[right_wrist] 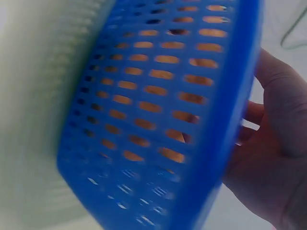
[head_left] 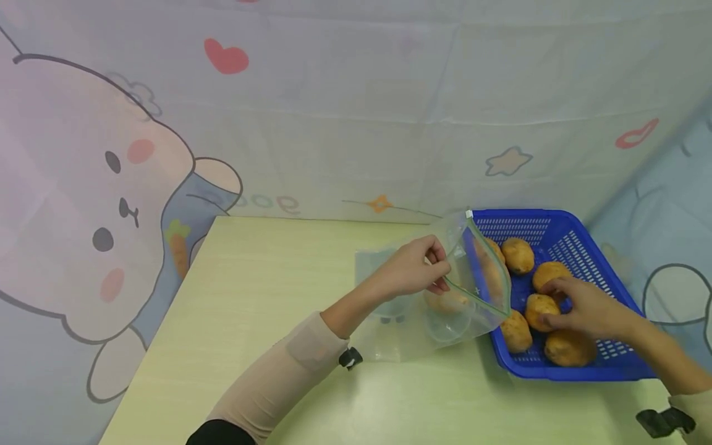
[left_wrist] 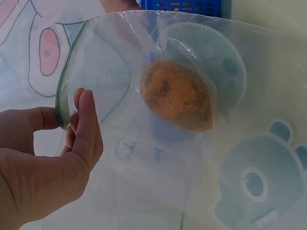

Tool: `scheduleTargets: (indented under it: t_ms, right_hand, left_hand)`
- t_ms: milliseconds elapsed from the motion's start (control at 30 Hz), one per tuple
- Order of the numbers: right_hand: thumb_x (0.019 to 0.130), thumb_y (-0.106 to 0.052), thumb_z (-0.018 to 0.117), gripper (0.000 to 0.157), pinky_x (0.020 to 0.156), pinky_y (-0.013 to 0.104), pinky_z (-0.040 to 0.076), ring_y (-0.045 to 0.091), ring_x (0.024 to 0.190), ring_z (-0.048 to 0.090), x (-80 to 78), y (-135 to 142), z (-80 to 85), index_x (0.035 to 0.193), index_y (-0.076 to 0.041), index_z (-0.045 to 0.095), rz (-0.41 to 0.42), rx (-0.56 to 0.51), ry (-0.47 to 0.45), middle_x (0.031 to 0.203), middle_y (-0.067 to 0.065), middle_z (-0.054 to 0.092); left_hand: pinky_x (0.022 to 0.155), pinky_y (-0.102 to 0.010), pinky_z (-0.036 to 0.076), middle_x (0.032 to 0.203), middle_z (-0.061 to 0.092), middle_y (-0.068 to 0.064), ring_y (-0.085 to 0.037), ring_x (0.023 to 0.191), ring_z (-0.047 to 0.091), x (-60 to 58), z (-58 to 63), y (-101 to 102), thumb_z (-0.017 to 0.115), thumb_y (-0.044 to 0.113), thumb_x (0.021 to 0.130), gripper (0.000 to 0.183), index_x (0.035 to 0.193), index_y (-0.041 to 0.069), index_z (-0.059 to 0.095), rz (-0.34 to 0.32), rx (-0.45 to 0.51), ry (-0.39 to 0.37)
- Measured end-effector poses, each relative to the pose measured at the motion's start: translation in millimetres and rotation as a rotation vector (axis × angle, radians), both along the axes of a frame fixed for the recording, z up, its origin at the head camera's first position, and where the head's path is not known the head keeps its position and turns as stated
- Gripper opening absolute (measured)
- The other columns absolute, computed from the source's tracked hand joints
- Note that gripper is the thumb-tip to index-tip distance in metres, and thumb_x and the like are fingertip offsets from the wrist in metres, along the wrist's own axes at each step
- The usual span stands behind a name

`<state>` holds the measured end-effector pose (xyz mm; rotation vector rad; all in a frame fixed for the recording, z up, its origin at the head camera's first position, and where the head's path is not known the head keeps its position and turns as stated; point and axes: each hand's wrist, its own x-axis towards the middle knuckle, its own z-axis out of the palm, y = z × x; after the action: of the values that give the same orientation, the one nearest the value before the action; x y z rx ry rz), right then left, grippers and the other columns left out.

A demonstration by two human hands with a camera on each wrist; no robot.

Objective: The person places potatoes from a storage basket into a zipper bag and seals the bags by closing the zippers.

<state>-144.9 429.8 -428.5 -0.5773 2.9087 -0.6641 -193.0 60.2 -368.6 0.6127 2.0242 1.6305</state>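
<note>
My left hand (head_left: 417,266) pinches the green-edged mouth of a clear zip bag (head_left: 384,343), holding it partly spread beside the basket. One potato (left_wrist: 177,96) lies inside the bag, seen through the plastic in the left wrist view. Over the blue basket (head_left: 573,373), my right hand (head_left: 597,309) reaches down with thumb and fingers around a potato (head_left: 538,311). In the right wrist view the basket wall (right_wrist: 158,105) hides the fingertips and most of the potatoes.
Several more potatoes lie in the basket, among them one at the back (head_left: 518,255) and one at the front (head_left: 570,348). The bag's mouth overlaps the basket's left rim. A pale table (head_left: 222,296) meets a printed cloth backdrop (head_left: 345,111) behind it.
</note>
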Motion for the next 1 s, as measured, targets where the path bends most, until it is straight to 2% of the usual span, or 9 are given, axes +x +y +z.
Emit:
scheduleTargets:
  t_ms: [100,233,300,400,467,633,833,1000]
  right_hand:
    - [0.087,-0.033,0.078,0.052,0.071,0.025,0.057,0.019,0.097,0.064,-4.4,-0.8,15.7,0.125,-0.004,0.06,-0.036,-0.071,-0.025,0.113,0.01,0.066]
    - [0.091,-0.022,0.074,0.041,0.073,0.017,0.056,0.004,0.099,0.061,-12.9,-9.3,44.7,0.128,-0.01,0.06,-0.085,-0.201,0.001,0.121,0.012,0.063]
    - [0.093,-0.017,0.071,0.038,0.076,0.014,0.055,0.0,0.1,0.06,-16.1,-19.4,60.4,0.129,-0.013,0.059,-0.096,-0.267,0.01,0.124,0.008,0.061]
    - [0.094,-0.016,0.069,0.038,0.081,0.011,0.053,0.004,0.104,0.06,-18.2,-40.2,80.1,0.13,-0.018,0.058,-0.081,-0.328,0.001,0.126,0.002,0.059]
    - [0.093,-0.015,0.071,0.039,0.085,0.01,0.052,0.008,0.108,0.059,-20.9,-55.4,87.0,0.13,-0.02,0.059,-0.021,-0.34,0.016,0.125,-0.002,0.059]
    - [0.087,-0.012,0.078,0.044,0.085,0.016,0.054,0.012,0.108,0.06,-28.3,-87.6,89.2,0.126,-0.021,0.062,0.094,-0.368,0.044,0.12,-0.005,0.063]
    - [0.085,-0.012,0.08,0.043,0.084,0.015,0.053,0.013,0.104,0.061,-32.0,-100.9,84.4,0.123,-0.022,0.063,0.124,-0.352,0.073,0.116,-0.005,0.064]
    - [0.089,-0.012,0.075,0.033,0.081,0.013,0.053,0.012,0.099,0.062,-30.3,-94.1,84.4,0.12,-0.017,0.065,0.127,-0.326,0.146,0.113,-0.001,0.066]
  left_hand:
    - [0.072,-0.045,0.063,0.092,0.06,-0.015,-0.039,0.082,0.072,-0.1,0.4,-0.7,0.055,0.004,0.096,0.005,0.1,0.003,0.053,-0.004,0.003,-0.005]
    - [0.073,-0.047,0.063,0.091,0.06,-0.014,-0.038,0.082,0.072,0.2,1.1,-1.6,0.055,0.004,0.095,0.005,0.1,0.002,0.053,-0.001,0.007,-0.007]
    - [0.073,-0.047,0.063,0.091,0.06,-0.014,-0.038,0.082,0.072,0.1,0.6,-1.7,0.055,0.004,0.095,0.005,0.099,0.003,0.053,0.001,0.007,-0.005]
    - [0.073,-0.046,0.063,0.091,0.061,-0.014,-0.037,0.081,0.073,0.3,-0.5,-1.4,0.056,0.004,0.095,0.005,0.099,0.003,0.054,-0.002,0.008,-0.002]
    - [0.073,-0.047,0.063,0.091,0.061,-0.014,-0.037,0.081,0.073,0.4,-1.5,-1.1,0.056,0.005,0.096,0.004,0.099,0.004,0.054,-0.004,0.012,-0.002]
    - [0.073,-0.048,0.063,0.096,0.061,-0.02,-0.036,0.08,0.073,2.2,0.0,1.1,0.057,0.005,0.096,0.004,0.098,0.004,0.054,-0.001,0.018,-0.014]
    - [0.072,-0.048,0.063,0.093,0.06,-0.015,-0.036,0.079,0.073,1.4,1.5,0.4,0.056,0.006,0.097,0.004,0.099,0.004,0.053,-0.005,0.029,-0.015]
    - [0.073,-0.046,0.063,0.094,0.06,-0.014,-0.035,0.08,0.073,-0.4,4.9,-6.7,0.054,0.006,0.098,0.003,0.1,0.003,0.054,0.01,0.034,-0.012]
